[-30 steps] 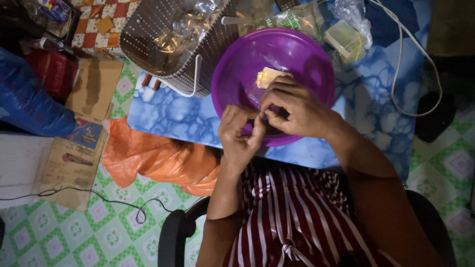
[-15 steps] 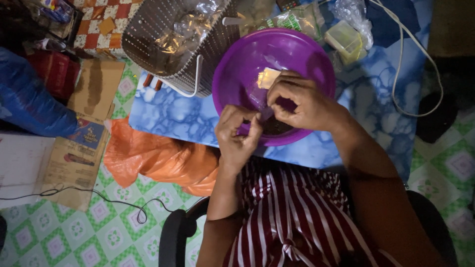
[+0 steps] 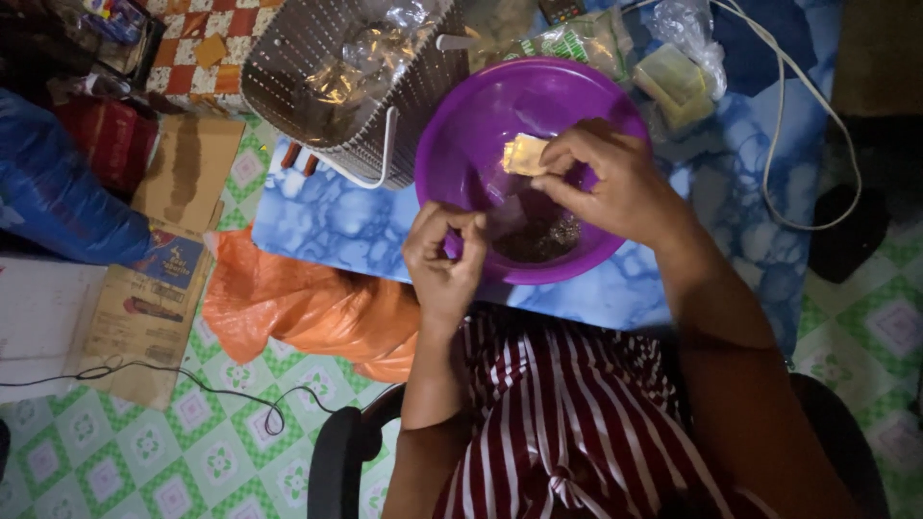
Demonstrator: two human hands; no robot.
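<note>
Blue marbled cloth (image 3: 327, 226) covers the table under a round purple plastic bowl (image 3: 461, 163). Right hand (image 3: 615, 183) pinches a pale yellow square piece (image 3: 524, 154) over the bowl; left hand (image 3: 444, 259) is curled, fingertips together, content unclear. Peeling seems underway; next needs a careful grip.

A single head-worn camera looks steeply down, close over the bench (image 3: 327, 226); the wearer's lap fills the lower frame, floor (image 3: 144, 461) at lower left, perhaps slightly tilted.
</note>
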